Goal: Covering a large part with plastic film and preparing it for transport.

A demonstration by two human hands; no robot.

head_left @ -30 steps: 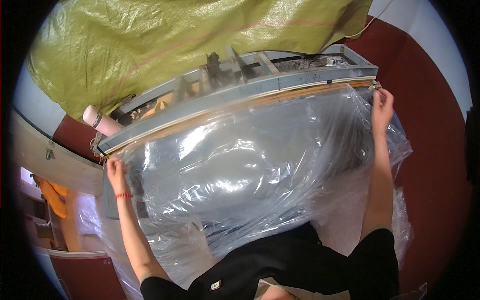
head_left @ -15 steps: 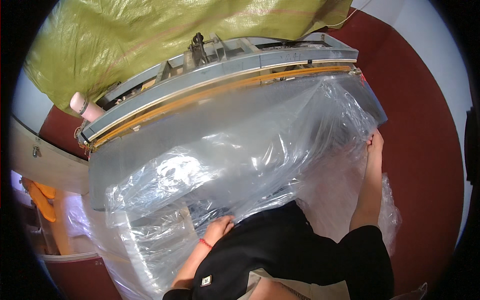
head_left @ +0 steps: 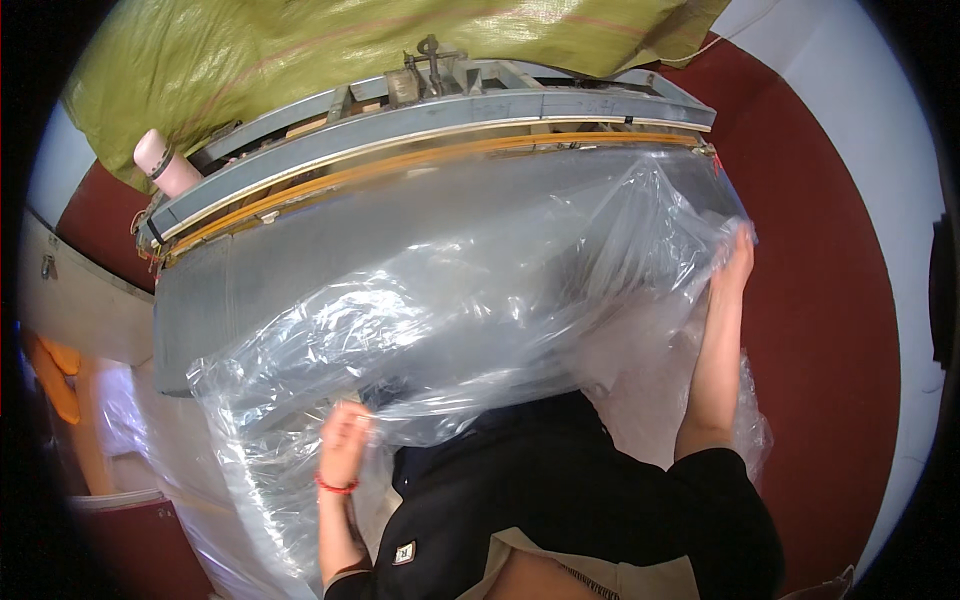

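A wide sheet of clear plastic film (head_left: 470, 310) lies loose and wrinkled over the grey work surface (head_left: 210, 300) in front of me. My right hand (head_left: 735, 262) is at the surface's right end, its fingers closed on the film's gathered edge. Near the front left, my left hand (head_left: 346, 438), with a red bead bracelet on its wrist, is closed at the film's near edge. Its fingertips are slightly blurred. Between my hands the near edge sags across the front of my black shirt. More film hangs down in front of the surface.
Behind the surface runs a long grey metal frame (head_left: 460, 112) with an orange strip (head_left: 400, 165) and a clamp-like fitting (head_left: 430, 65). A pink cylinder (head_left: 165, 162) stands at its left end. Yellow-green woven sheeting (head_left: 300, 60) lies beyond. Dark red floor (head_left: 810, 300) shows at right.
My left hand has moved left and a little up, drawing the film's near edge with it. My right hand has shifted slightly left and up, still on the film.
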